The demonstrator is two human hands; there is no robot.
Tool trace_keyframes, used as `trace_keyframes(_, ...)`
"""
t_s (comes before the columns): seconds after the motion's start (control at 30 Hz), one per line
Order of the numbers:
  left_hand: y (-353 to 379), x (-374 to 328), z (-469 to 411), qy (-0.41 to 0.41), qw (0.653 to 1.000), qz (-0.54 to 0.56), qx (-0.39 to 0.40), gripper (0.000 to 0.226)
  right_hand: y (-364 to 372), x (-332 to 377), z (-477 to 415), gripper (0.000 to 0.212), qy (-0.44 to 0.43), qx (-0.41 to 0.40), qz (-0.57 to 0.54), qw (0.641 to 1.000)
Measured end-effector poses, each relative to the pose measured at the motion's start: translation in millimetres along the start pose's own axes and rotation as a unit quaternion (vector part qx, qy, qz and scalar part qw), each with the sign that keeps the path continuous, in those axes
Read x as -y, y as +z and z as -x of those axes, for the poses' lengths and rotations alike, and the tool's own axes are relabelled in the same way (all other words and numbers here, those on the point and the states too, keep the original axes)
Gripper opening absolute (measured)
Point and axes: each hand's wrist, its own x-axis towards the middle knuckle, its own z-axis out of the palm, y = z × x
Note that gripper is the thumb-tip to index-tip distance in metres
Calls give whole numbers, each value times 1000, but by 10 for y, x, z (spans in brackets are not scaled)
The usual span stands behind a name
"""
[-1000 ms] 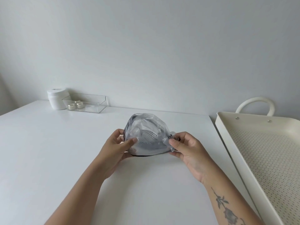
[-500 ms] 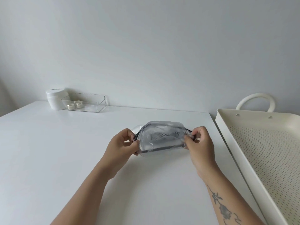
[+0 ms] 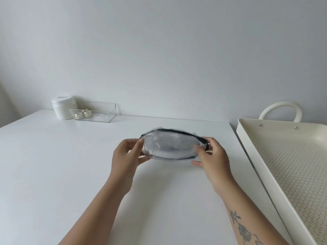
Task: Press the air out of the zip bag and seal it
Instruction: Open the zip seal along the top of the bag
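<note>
Where it ballooned tall between the hands a second ago, the zip bag (image 3: 169, 147) now lies stretched wide and low just above the tabletop (image 3: 62, 165), left hand (image 3: 128, 153) pinching one end, right hand (image 3: 211, 156) the other, so the air looks mostly out. Motion blur hides whether the dark zip is sealed, and the contents are unreadable.

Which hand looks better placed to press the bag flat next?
Probably the left hand: it only pinches the bag's end, while the right hand grips the dark zip end.
</note>
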Motion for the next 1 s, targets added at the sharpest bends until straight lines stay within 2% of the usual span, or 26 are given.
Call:
trace_keyframes(0.07,-16,-54,-14,-30,992,100,70,23,-18,42,7,28,12,60,-55,997)
trace_keyframes(0.17,-48,-103,-26,-52,970,178,155,22,-58,108,3,42,9,83,-98,992)
trace_keyframes(0.2,-64,-112,-32,-55,965,190,172,18,-79,124,-3,41,3,81,-101,992)
trace_keyframes(0.27,-93,-129,-41,-55,964,186,181,17,-115,143,-8,27,-6,71,-105,992)
trace_keyframes(0.37,-101,-112,-40,-30,979,126,156,30,-140,136,-4,3,-22,58,-77,995)
trace_keyframes(0.43,-103,-79,-37,-2,991,57,119,29,-129,119,-6,11,-40,59,-38,997)
trace_keyframes(0.53,-104,-55,-43,48,997,-62,19,23,-111,108,-16,20,-57,24,18,998)
trace_keyframes(0.67,-58,-48,-21,113,977,-141,-109,27,2,71,30,24,-52,-28,74,996)
trace_keyframes(0.73,-56,-52,-10,132,967,-170,-139,26,86,64,78,22,-56,-40,94,993)
trace_keyframes(0.83,-102,-75,-36,155,956,-220,-114,18,118,84,110,27,-53,-34,54,997)
trace_keyframes(0.9,-129,-107,-44,146,964,-211,-69,13,83,100,104,28,-30,1,10,999)
trace_keyframes(1.0,-143,-140,-25,130,976,-175,-22,27,28,88,92,17,-43,38,20,998)
